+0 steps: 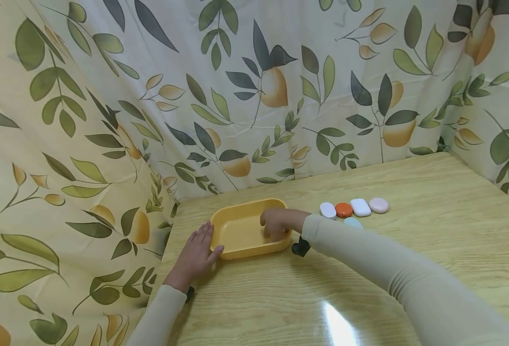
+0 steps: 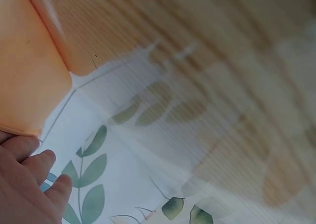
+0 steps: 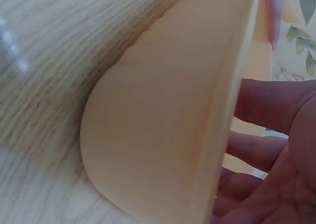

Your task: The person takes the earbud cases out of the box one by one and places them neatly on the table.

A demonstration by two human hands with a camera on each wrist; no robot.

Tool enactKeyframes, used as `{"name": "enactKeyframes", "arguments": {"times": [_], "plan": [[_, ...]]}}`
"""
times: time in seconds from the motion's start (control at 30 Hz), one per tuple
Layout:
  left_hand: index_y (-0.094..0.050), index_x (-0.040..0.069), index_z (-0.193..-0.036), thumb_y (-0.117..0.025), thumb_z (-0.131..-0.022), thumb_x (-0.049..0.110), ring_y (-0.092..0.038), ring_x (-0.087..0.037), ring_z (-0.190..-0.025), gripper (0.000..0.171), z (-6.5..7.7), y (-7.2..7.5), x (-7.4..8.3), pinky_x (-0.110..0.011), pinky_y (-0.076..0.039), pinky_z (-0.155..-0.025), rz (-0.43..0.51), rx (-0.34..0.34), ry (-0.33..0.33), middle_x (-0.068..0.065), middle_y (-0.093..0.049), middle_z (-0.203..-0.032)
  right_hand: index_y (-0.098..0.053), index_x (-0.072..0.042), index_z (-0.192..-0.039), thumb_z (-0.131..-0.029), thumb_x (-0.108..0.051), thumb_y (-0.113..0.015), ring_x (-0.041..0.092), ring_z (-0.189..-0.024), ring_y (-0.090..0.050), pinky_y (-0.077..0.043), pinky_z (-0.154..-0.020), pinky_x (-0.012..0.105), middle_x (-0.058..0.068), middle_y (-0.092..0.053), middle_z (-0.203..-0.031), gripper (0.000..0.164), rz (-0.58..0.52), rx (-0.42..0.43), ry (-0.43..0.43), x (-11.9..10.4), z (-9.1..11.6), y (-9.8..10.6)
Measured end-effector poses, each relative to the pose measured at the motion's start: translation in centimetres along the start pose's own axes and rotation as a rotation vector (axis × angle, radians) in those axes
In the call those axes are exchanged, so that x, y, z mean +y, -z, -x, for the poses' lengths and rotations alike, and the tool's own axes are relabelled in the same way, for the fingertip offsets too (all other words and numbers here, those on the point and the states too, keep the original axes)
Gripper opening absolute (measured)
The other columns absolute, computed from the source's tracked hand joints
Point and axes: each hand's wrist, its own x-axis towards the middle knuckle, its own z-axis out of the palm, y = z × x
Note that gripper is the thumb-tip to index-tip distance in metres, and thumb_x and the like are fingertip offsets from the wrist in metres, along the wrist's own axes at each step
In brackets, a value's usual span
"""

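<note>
A yellow plastic tub [image 1: 241, 230] stands on the wooden table. My left hand [image 1: 198, 252] lies along its left end, fingers straight and thumb at the near left corner; in the left wrist view, fingertips of the left hand [image 2: 29, 169] are right at the rim. Over the right end wall, my right hand [image 1: 277, 223] reaches down into the tub with bent fingers. In the right wrist view the tub's outer wall [image 3: 153, 120] hides the fingertips of the right hand [image 3: 266, 150], so I cannot tell whether they hold anything.
Right of the tub lie several soap bars: a white oval [image 1: 328, 210], a red one [image 1: 343, 210], a white rounded block [image 1: 360, 207], a pink oval [image 1: 379, 205] and a light blue one [image 1: 353, 222] partly behind the right sleeve. A leaf-patterned curtain [image 1: 245, 96] borders the table [image 1: 254, 298].
</note>
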Motion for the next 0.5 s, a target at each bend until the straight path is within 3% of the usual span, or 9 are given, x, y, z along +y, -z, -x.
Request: {"name": "enactKeyframes", "arguments": {"times": [0.03,0.13,0.2,0.27,0.33,0.4,0.5], "plan": [[-0.020,-0.002,-0.153,-0.030,-0.101,0.059,-0.015,-0.027,-0.146,0.081,0.00,0.01,0.03,-0.048,-0.013,-0.116,-0.002,-0.001,0.001,-0.014,-0.017,-0.159,-0.065,-0.002,-0.113,-0.089,-0.009,-0.066,0.018,-0.081,-0.052,-0.043,-0.049,0.025,0.006,-0.053,-0.120,0.025,0.018,-0.009,0.003,-0.03,-0.01,-0.09],[-0.020,-0.002,-0.153,-0.030,-0.101,0.059,-0.016,-0.028,-0.146,0.081,-0.03,0.08,0.10,-0.049,-0.015,-0.116,-0.010,-0.003,0.000,-0.015,-0.018,-0.159,-0.058,-0.003,-0.087,-0.090,-0.009,-0.066,0.016,-0.065,-0.047,-0.040,-0.046,0.025,0.004,-0.050,-0.092,0.010,-0.090,0.007,-0.041,-0.15,-0.05,-0.26],[-0.021,-0.002,-0.153,-0.030,-0.101,0.059,-0.016,-0.028,-0.146,0.081,-0.06,0.10,0.12,-0.049,-0.015,-0.116,-0.013,-0.003,0.000,-0.015,-0.019,-0.159,-0.046,-0.008,-0.073,-0.090,-0.007,-0.064,0.013,-0.054,-0.039,-0.036,-0.043,0.023,0.002,-0.039,-0.076,0.025,-0.121,0.020,-0.047,-0.14,-0.15,-0.41],[-0.021,-0.003,-0.153,-0.031,-0.101,0.059,-0.017,-0.028,-0.146,0.081,-0.08,0.10,0.12,-0.049,-0.015,-0.116,-0.009,-0.002,-0.002,-0.016,-0.019,-0.159,-0.038,-0.010,-0.069,-0.090,-0.007,-0.063,0.012,-0.050,-0.034,-0.034,-0.042,0.023,0.001,-0.031,-0.069,0.033,-0.156,0.033,-0.051,-0.11,-0.19,-0.56],[-0.021,-0.003,-0.153,-0.031,-0.101,0.059,-0.016,-0.028,-0.146,0.081,-0.09,0.01,0.06,-0.049,-0.014,-0.116,-0.007,0.001,-0.004,-0.016,-0.019,-0.159,-0.045,-0.007,-0.072,-0.089,-0.005,-0.062,0.011,-0.048,-0.033,-0.034,-0.041,0.023,0.002,-0.036,-0.071,0.024,-0.210,0.043,-0.059,-0.06,-0.18,-0.69],[-0.021,-0.003,-0.153,-0.031,-0.101,0.058,-0.016,-0.028,-0.146,0.081,-0.10,-0.10,-0.02,-0.049,-0.014,-0.116,0.000,0.006,-0.007,-0.015,-0.019,-0.159,-0.058,0.000,-0.087,-0.090,-0.006,-0.063,0.011,-0.047,-0.035,-0.034,-0.042,0.024,0.004,-0.046,-0.081,0.008,-0.273,0.046,-0.074,-0.07,-0.18,-0.83],[-0.021,-0.003,-0.153,-0.031,-0.101,0.058,-0.016,-0.028,-0.146,0.081,-0.10,-0.28,-0.15,-0.049,-0.013,-0.116,0.003,0.013,-0.010,-0.015,-0.018,-0.159,-0.062,0.004,-0.109,-0.090,-0.010,-0.067,0.011,-0.047,-0.037,-0.035,-0.043,0.024,0.009,-0.052,-0.093,0.024,-0.307,0.053,-0.076,-0.08,-0.23,-1.03]]}}
